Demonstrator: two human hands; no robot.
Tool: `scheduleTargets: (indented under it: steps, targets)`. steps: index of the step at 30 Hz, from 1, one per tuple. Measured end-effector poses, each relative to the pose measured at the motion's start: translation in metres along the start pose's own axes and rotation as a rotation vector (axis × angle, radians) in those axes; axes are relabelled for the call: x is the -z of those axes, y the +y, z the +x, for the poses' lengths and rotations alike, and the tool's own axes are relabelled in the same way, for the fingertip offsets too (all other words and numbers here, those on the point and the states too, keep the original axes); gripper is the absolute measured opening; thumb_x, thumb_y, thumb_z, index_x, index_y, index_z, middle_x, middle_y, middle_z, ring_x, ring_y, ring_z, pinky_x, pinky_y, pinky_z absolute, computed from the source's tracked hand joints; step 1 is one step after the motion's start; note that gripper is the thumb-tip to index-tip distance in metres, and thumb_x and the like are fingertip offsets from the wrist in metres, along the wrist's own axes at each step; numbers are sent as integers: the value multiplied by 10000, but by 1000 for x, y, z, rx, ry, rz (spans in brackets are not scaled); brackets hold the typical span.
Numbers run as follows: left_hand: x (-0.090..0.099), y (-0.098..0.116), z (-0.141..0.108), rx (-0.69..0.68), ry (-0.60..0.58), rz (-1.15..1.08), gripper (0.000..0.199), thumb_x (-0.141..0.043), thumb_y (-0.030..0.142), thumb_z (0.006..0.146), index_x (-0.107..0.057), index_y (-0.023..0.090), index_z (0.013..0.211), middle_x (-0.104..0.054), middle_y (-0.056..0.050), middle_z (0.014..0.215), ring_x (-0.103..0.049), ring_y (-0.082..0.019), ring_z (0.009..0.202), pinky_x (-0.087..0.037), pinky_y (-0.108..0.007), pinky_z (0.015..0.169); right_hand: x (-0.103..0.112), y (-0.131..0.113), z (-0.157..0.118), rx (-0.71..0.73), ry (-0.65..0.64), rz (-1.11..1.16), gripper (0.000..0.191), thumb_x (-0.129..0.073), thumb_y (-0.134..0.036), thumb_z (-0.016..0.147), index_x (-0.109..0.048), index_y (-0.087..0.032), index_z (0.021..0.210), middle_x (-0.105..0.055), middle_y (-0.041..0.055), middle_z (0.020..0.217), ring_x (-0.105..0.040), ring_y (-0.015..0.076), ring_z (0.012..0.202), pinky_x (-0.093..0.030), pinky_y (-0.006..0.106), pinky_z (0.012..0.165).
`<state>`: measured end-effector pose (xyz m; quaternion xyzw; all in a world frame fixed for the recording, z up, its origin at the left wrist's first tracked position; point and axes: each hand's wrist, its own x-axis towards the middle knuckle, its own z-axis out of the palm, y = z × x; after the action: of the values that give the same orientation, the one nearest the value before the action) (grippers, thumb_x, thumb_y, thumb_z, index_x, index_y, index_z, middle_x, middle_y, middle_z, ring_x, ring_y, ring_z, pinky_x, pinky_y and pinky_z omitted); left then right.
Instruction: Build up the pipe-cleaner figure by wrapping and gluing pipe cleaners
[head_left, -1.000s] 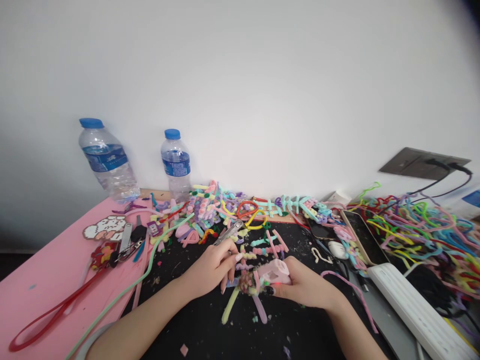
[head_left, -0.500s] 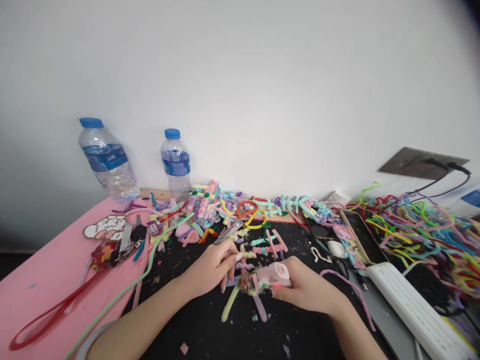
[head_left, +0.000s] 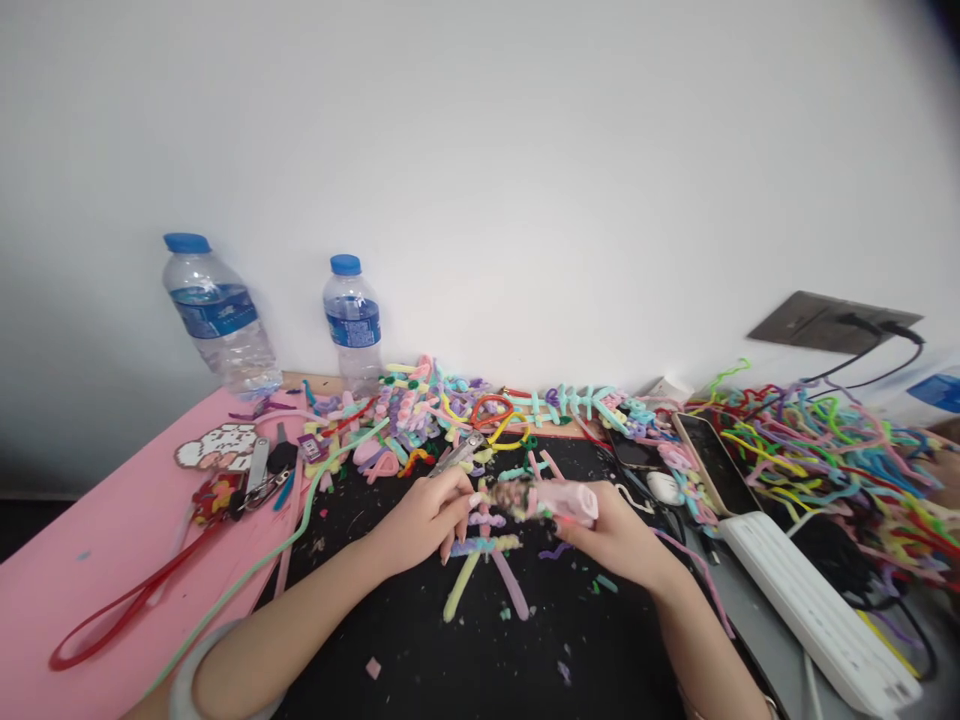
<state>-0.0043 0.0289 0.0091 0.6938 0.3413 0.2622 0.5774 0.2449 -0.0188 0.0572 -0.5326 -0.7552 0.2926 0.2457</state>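
On the black mat lies a pipe-cleaner figure (head_left: 484, 547) with fuzzy crossbars and two splayed strands, one yellow-green and one purple, at its near end. Bent fingers of my left hand (head_left: 435, 515) grip its left side against the mat. A pink electric clipper (head_left: 568, 500) is in my right hand (head_left: 611, 540), its fingers wrapped round the body. A small red light glows beneath it. The clipper's fuzz-covered, blurred head (head_left: 511, 497) is over the upper part of the figure and hides it. Scissors (head_left: 459, 452) lie just beyond my left hand.
Fuzz scraps dot the mat (head_left: 420, 660). Pipe-cleaner pieces (head_left: 405, 415) pile along the wall, with a tangled heap (head_left: 832, 450) at right. Two water bottles (head_left: 354, 325) stand at back left. A phone (head_left: 716, 465) and a power strip (head_left: 817, 610) lie right; keys (head_left: 259, 480) lie left.
My right hand has moved the clipper away from me, from the figure's near end to its upper part, uncovering the near crossbar. My left hand stays at the figure's left side.
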Motion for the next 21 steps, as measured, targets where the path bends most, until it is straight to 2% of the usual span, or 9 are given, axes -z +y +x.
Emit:
scheduleTargets:
  steps: [3,6,8,13,17,21]
  targets:
    - [3,-1,3,-53,101,75,196,-453,340,907,-482,182,796,-528,43,587,-490,-82,397,-385,-190,436,2,9,5,-23,139,-147,121,-544,-225,800,-630,-169,865,-616,8,747,-532,159,644,-406,242,598]
    - [6,-2,5,-121,222,130,135,-510,275,870,-570,161,831,-530,30,632,-516,-91,472,-410,-201,491,1,20,10,-48,234,-279,316,-529,-217,806,-589,-198,1116,-639,53,1017,-592,219,889,-443,303,784]
    - [7,-2,6,-156,254,140,123,-521,223,849,-619,150,854,-568,0,703,-554,-105,530,-439,-211,522,0,29,12,-76,248,-346,415,-507,-228,819,-529,-194,1233,-607,82,1104,-580,242,986,-436,339,861]
    - [7,-6,6,-202,242,150,210,-528,131,814,-711,145,915,-661,-64,876,-604,-121,607,-495,-228,586,-4,47,15,-161,317,-493,519,-428,-225,837,-426,-112,1344,-555,148,1123,-557,286,1034,-446,410,885]
    - [6,-11,7,-244,211,121,261,-529,127,822,-735,149,980,-681,-81,951,-632,-132,660,-532,-240,631,-5,57,14,-246,387,-608,562,-396,-196,842,-352,-116,1396,-543,159,1116,-549,312,1023,-459,458,844]
    - [5,-16,8,-259,196,79,308,-504,99,820,-731,157,1019,-681,-86,1005,-660,-167,793,-555,-257,685,-5,61,13,-305,375,-682,550,-419,-196,842,-383,-110,1384,-537,180,1122,-527,352,1008,-460,516,800]
